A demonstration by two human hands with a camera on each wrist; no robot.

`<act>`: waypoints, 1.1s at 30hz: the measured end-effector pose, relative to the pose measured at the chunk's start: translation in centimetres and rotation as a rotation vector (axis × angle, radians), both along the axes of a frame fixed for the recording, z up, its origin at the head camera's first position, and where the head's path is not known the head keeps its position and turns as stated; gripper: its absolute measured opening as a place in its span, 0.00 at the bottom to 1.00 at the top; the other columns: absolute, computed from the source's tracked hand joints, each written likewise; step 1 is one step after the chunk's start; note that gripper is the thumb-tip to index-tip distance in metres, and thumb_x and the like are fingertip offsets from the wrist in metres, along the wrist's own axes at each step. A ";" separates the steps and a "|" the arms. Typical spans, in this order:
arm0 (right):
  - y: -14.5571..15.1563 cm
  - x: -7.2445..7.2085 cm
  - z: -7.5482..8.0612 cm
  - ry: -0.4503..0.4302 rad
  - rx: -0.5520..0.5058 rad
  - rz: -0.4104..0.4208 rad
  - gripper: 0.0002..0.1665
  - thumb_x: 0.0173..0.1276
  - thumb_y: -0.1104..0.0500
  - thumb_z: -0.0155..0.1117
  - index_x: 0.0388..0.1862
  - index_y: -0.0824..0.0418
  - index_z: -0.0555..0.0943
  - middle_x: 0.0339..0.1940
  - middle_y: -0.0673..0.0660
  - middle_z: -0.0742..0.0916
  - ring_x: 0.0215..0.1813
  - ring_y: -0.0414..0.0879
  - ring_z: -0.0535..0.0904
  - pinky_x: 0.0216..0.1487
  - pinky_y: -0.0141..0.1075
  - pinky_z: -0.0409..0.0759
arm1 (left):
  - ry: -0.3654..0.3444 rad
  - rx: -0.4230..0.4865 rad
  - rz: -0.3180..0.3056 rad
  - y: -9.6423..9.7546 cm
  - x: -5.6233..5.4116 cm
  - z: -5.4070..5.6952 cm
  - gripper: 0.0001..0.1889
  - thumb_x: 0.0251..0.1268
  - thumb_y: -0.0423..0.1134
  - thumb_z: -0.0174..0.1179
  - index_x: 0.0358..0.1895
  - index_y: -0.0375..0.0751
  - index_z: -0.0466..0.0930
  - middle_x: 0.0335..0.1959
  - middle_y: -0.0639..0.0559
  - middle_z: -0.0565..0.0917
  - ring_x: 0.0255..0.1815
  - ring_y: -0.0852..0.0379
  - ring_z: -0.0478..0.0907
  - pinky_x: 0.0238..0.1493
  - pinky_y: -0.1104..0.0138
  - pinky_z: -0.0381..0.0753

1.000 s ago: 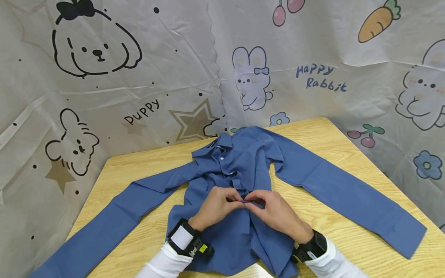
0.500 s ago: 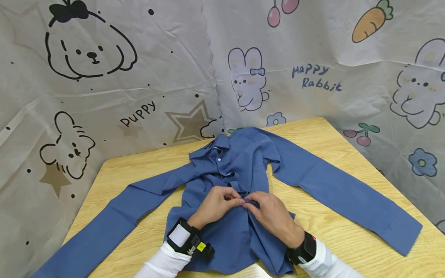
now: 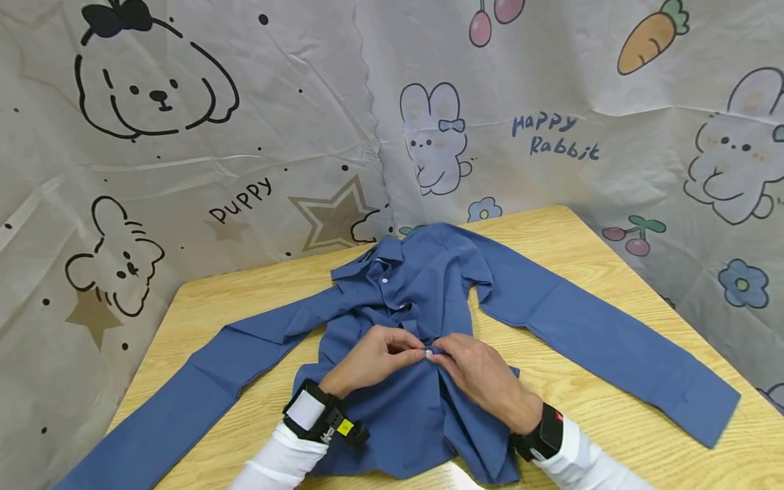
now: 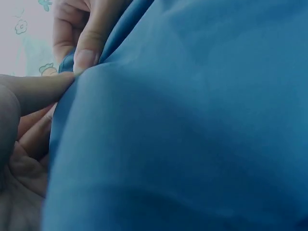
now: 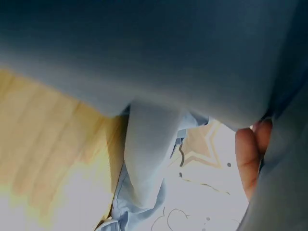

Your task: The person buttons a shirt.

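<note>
A blue long-sleeved shirt (image 3: 398,429) lies front up, its collar at the far side and both sleeves spread out. At the middle of its front placket, my left hand (image 3: 370,361) pinches the cloth between thumb and forefinger. From the other side my right hand (image 3: 484,371) pinches the placket edge, its fingertips almost meeting the left ones. A small white button (image 3: 429,353) shows between the two hands. Close up in the left wrist view, the thumb (image 4: 43,91) presses on the shirt's fold. Cloth (image 5: 159,62) hides most of the right hand's grip in the right wrist view.
The shirt lies on a light wood table (image 3: 612,272). Behind it hangs a pale curtain (image 3: 275,82) printed with cartoon animals. Another white button (image 3: 384,280) sits near the collar. One sleeve (image 3: 184,401) runs off to the lower left, the other (image 3: 612,340) to the right.
The white button has come into sight between my fingertips. Both hands keep their pinch and have shifted only slightly. The head view has turned a little, so everything sits slightly further left.
</note>
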State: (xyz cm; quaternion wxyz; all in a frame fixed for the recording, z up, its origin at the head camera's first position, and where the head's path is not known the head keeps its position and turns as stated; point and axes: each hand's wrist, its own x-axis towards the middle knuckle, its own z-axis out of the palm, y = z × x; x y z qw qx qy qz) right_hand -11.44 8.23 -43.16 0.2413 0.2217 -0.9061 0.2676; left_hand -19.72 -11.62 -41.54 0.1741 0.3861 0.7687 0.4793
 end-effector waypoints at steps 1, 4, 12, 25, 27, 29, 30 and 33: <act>0.0 0.0 0.0 0.004 0.001 0.008 0.05 0.64 0.60 0.67 0.37 0.57 0.81 0.32 0.48 0.82 0.34 0.40 0.79 0.34 0.32 0.78 | 0.001 -0.002 -0.003 -0.1 0.0 0.1 0.07 0.65 0.36 0.62 0.41 0.38 0.86 0.34 0.51 0.86 0.34 0.61 0.82 0.37 0.66 0.80; 0.1 -0.1 0.0 0.039 -0.008 0.023 0.06 0.64 0.60 0.67 0.39 0.57 0.81 0.33 0.48 0.82 0.34 0.39 0.79 0.35 0.32 0.78 | 0.000 0.003 0.022 0.0 0.3 0.5 0.06 0.65 0.35 0.62 0.40 0.38 0.86 0.33 0.51 0.86 0.33 0.61 0.81 0.36 0.67 0.79; 0.2 -0.4 -0.2 0.277 -0.035 0.049 0.11 0.57 0.60 0.73 0.41 0.56 0.84 0.36 0.50 0.83 0.34 0.41 0.82 0.34 0.32 0.79 | 0.014 0.021 0.086 0.4 2.2 3.8 0.06 0.66 0.30 0.59 0.37 0.30 0.83 0.28 0.45 0.84 0.25 0.59 0.77 0.28 0.68 0.74; 0.8 -0.8 0.5 0.335 0.097 0.137 0.06 0.63 0.63 0.67 0.39 0.60 0.84 0.37 0.52 0.82 0.30 0.41 0.81 0.29 0.30 0.78 | 0.182 0.100 0.138 0.5 1.0 0.4 0.04 0.65 0.37 0.62 0.35 0.42 0.85 0.37 0.53 0.77 0.38 0.56 0.71 0.41 0.63 0.72; 0.9 -0.8 0.7 0.335 0.106 0.153 0.11 0.55 0.66 0.72 0.39 0.60 0.84 0.36 0.52 0.82 0.31 0.41 0.81 0.29 0.29 0.78 | 0.280 0.119 0.143 0.6 0.9 0.1 0.03 0.65 0.37 0.63 0.34 0.44 0.85 0.38 0.54 0.76 0.42 0.55 0.69 0.48 0.61 0.70; 1.0 -0.8 0.8 0.329 0.110 0.166 0.14 0.51 0.68 0.74 0.39 0.61 0.84 0.36 0.52 0.82 0.31 0.40 0.81 0.30 0.29 0.78 | 0.341 0.136 0.133 0.7 1.0 0.0 0.03 0.65 0.38 0.62 0.33 0.45 0.84 0.38 0.57 0.78 0.46 0.56 0.70 0.53 0.59 0.69; 1.1 -0.9 0.9 0.327 0.112 0.172 0.14 0.51 0.68 0.74 0.38 0.61 0.84 0.36 0.52 0.82 0.31 0.40 0.81 0.30 0.29 0.78 | 0.360 0.144 0.128 0.7 1.0 0.0 0.04 0.65 0.38 0.62 0.33 0.46 0.84 0.38 0.58 0.79 0.46 0.57 0.72 0.54 0.60 0.69; 1.2 -0.8 1.0 0.316 0.116 0.190 0.15 0.50 0.69 0.74 0.38 0.61 0.84 0.36 0.52 0.81 0.30 0.40 0.80 0.31 0.28 0.78 | 0.370 0.152 0.115 0.7 1.1 -0.1 0.04 0.66 0.39 0.61 0.34 0.45 0.84 0.34 0.58 0.81 0.40 0.61 0.76 0.48 0.62 0.75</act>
